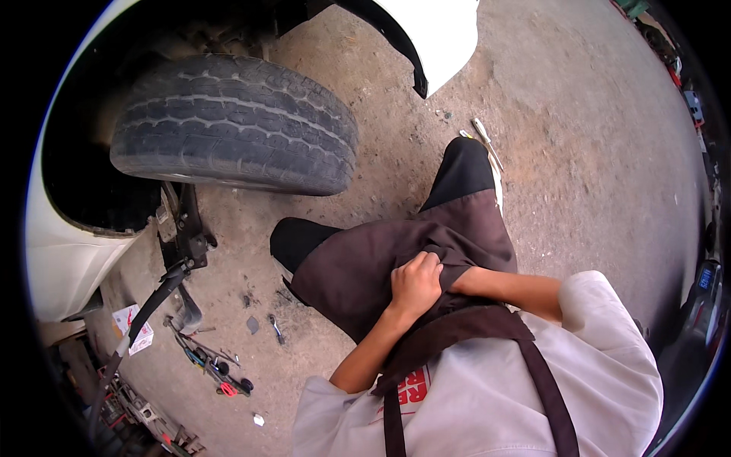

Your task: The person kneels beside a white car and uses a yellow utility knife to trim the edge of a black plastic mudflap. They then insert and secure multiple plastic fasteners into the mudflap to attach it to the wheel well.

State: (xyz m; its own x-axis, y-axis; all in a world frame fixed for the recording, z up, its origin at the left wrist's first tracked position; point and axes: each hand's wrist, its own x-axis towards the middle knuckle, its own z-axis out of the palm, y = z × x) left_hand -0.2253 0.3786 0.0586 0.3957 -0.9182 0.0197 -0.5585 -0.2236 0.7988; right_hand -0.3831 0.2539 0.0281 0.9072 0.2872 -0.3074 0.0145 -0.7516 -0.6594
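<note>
My left hand (416, 285) is closed, its fingers gripping a bunched fold of the dark brown apron (358, 263) over my lap. Beside it my right forearm (509, 291) reaches in from the right. The right hand itself is hidden under the apron's cloth, so its fingers do not show. Ahead and to the left of my knees a worn black tyre (236, 126) sits in the wheel arch of a white vehicle (65, 263).
A jack (183, 228) with a long handle (148, 305) stands under the vehicle at left. Loose tools (217, 369) lie on the concrete floor near it. A screwdriver-like tool (481, 131) rests beyond my right knee. A white body panel (449, 38) overhangs the top.
</note>
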